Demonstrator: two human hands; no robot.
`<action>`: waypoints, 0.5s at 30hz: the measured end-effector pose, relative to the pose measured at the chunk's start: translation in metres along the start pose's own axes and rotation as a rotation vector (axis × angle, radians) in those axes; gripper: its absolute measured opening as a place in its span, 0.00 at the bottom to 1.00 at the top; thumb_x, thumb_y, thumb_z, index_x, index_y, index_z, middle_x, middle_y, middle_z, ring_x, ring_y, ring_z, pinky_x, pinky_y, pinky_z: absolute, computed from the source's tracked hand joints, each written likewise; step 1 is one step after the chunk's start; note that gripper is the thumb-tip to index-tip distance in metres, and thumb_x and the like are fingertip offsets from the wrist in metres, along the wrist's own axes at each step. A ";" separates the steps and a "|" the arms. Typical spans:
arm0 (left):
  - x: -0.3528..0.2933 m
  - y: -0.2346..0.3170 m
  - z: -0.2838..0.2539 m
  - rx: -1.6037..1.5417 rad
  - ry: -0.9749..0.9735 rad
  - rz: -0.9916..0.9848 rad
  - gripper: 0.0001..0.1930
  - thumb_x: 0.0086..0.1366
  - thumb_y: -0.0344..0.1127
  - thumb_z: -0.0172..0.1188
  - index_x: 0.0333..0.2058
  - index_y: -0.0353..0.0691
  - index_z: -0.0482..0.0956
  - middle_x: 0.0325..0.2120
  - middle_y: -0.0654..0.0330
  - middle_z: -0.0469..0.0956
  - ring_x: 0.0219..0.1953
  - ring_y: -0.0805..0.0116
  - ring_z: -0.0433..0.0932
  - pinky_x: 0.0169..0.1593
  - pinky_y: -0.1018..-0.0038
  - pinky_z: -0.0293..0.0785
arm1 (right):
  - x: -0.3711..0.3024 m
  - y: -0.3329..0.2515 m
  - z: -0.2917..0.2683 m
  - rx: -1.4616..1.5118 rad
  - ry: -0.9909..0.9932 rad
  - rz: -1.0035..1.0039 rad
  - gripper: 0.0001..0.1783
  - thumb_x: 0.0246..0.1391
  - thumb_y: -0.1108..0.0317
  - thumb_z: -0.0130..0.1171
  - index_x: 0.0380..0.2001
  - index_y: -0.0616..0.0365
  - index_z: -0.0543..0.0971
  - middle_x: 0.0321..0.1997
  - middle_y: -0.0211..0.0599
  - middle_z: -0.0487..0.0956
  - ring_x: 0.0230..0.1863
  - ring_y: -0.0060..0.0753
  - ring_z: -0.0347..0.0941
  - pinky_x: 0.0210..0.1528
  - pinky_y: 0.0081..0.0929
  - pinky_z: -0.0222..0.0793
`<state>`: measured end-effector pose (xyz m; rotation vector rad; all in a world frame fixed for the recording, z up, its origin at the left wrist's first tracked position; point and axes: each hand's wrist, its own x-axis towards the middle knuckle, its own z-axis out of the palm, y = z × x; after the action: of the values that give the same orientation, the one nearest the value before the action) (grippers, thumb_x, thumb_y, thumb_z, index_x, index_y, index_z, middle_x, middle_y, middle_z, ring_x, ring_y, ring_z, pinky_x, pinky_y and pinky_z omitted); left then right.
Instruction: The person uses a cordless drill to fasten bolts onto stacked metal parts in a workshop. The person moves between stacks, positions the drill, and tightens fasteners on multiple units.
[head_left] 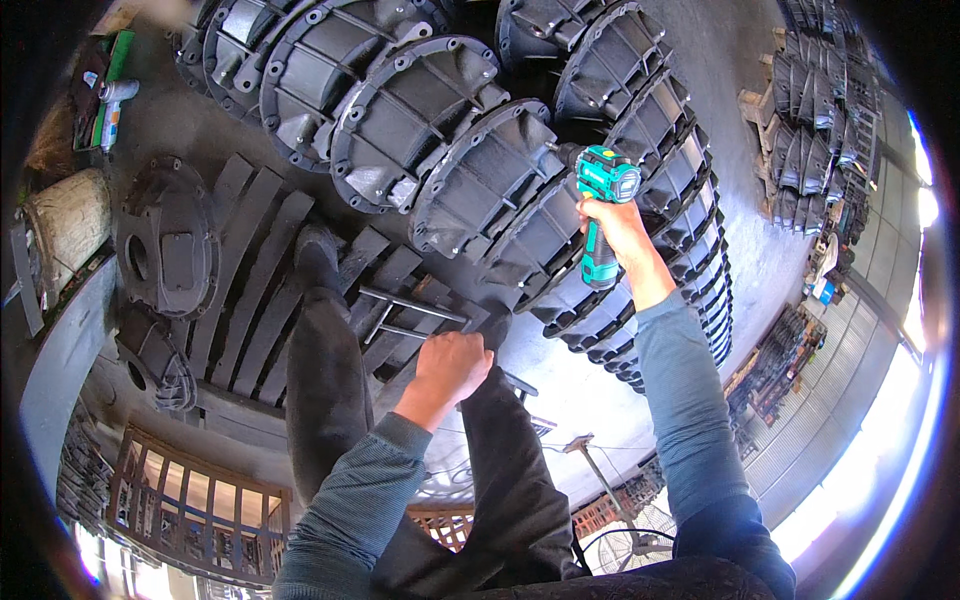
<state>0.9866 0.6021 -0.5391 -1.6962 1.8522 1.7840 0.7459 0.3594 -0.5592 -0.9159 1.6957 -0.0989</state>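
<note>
My right hand (617, 226) is wrapped round the grip of a teal and black cordless drill (607, 176). The drill's nose points left at the rim of a dark cast-metal housing (490, 170), close to a bolt hole; whether the tip is in the hole I cannot tell. My left hand (452, 365) is closed in a fist over my right knee. What it holds, if anything, is hidden. Just beyond that fist lies a thin metal bar frame (412, 304), partly covered by the hand; whether they touch is unclear.
More ribbed housings (345, 70) stand in stacked rows ahead and to the right. Flat dark bars (270, 260) form a slatted platform by my feet, with a round cover plate (178, 240) on its left. Castings on pallets (810, 110) line the far right. A fan (620, 550) stands near the bottom.
</note>
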 end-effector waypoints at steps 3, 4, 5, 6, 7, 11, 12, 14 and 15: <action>0.001 -0.001 -0.002 -0.026 -0.024 -0.025 0.19 0.70 0.50 0.61 0.32 0.37 0.83 0.31 0.46 0.87 0.38 0.46 0.88 0.43 0.52 0.83 | 0.003 -0.001 0.000 -0.100 0.018 -0.021 0.10 0.53 0.72 0.66 0.39 0.58 0.81 0.32 0.30 0.82 0.29 0.28 0.79 0.34 0.31 0.76; 0.001 -0.001 -0.002 -0.036 -0.037 -0.035 0.19 0.70 0.50 0.61 0.32 0.37 0.83 0.31 0.45 0.87 0.38 0.46 0.88 0.43 0.52 0.83 | 0.003 0.000 0.000 -0.179 0.049 -0.039 0.11 0.51 0.72 0.66 0.39 0.58 0.81 0.31 0.29 0.81 0.29 0.28 0.79 0.34 0.31 0.76; 0.002 -0.001 -0.002 -0.036 -0.028 -0.027 0.19 0.70 0.49 0.61 0.32 0.37 0.83 0.30 0.45 0.87 0.37 0.46 0.88 0.43 0.52 0.83 | 0.003 0.002 0.002 -0.136 0.069 -0.030 0.12 0.50 0.71 0.67 0.39 0.57 0.80 0.29 0.28 0.80 0.28 0.28 0.79 0.34 0.31 0.76; 0.003 -0.001 -0.002 -0.037 -0.022 -0.020 0.19 0.70 0.49 0.61 0.32 0.37 0.83 0.30 0.45 0.86 0.37 0.46 0.88 0.43 0.52 0.83 | 0.004 0.002 0.004 -0.155 0.088 -0.021 0.12 0.49 0.71 0.68 0.40 0.58 0.82 0.30 0.29 0.82 0.28 0.28 0.79 0.33 0.32 0.76; 0.002 0.000 -0.002 -0.030 -0.027 -0.012 0.19 0.70 0.49 0.61 0.31 0.37 0.83 0.30 0.45 0.86 0.37 0.46 0.88 0.43 0.53 0.84 | 0.004 0.004 0.004 -0.167 0.095 -0.018 0.13 0.49 0.70 0.69 0.40 0.58 0.83 0.31 0.30 0.83 0.27 0.27 0.80 0.32 0.32 0.77; 0.002 -0.001 -0.004 -0.051 -0.025 -0.007 0.19 0.70 0.49 0.61 0.32 0.36 0.83 0.30 0.45 0.87 0.37 0.45 0.87 0.43 0.53 0.83 | 0.003 0.008 0.008 -0.135 0.123 -0.010 0.13 0.49 0.70 0.69 0.40 0.58 0.83 0.30 0.30 0.84 0.27 0.27 0.80 0.32 0.32 0.77; 0.001 -0.001 -0.004 -0.057 -0.037 -0.007 0.19 0.70 0.49 0.61 0.33 0.36 0.83 0.31 0.45 0.87 0.37 0.44 0.87 0.44 0.52 0.83 | 0.003 0.009 0.008 -0.135 0.122 -0.007 0.13 0.49 0.70 0.69 0.40 0.58 0.83 0.30 0.30 0.84 0.27 0.27 0.80 0.32 0.32 0.77; 0.001 0.000 -0.005 -0.063 -0.062 -0.019 0.19 0.70 0.49 0.61 0.33 0.36 0.84 0.32 0.44 0.87 0.38 0.44 0.87 0.45 0.52 0.83 | 0.003 0.008 0.007 -0.147 0.115 -0.016 0.13 0.48 0.69 0.69 0.39 0.59 0.83 0.30 0.30 0.84 0.27 0.27 0.81 0.32 0.32 0.77; 0.001 0.000 -0.005 -0.066 -0.077 -0.030 0.19 0.70 0.49 0.60 0.34 0.36 0.84 0.32 0.44 0.87 0.39 0.43 0.87 0.45 0.52 0.83 | 0.003 0.007 0.007 -0.161 0.109 -0.023 0.13 0.48 0.69 0.69 0.39 0.59 0.84 0.30 0.31 0.84 0.28 0.27 0.81 0.33 0.32 0.77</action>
<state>0.9894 0.5978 -0.5377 -1.6421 1.7469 1.8907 0.7478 0.3648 -0.5679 -1.0663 1.8146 -0.0282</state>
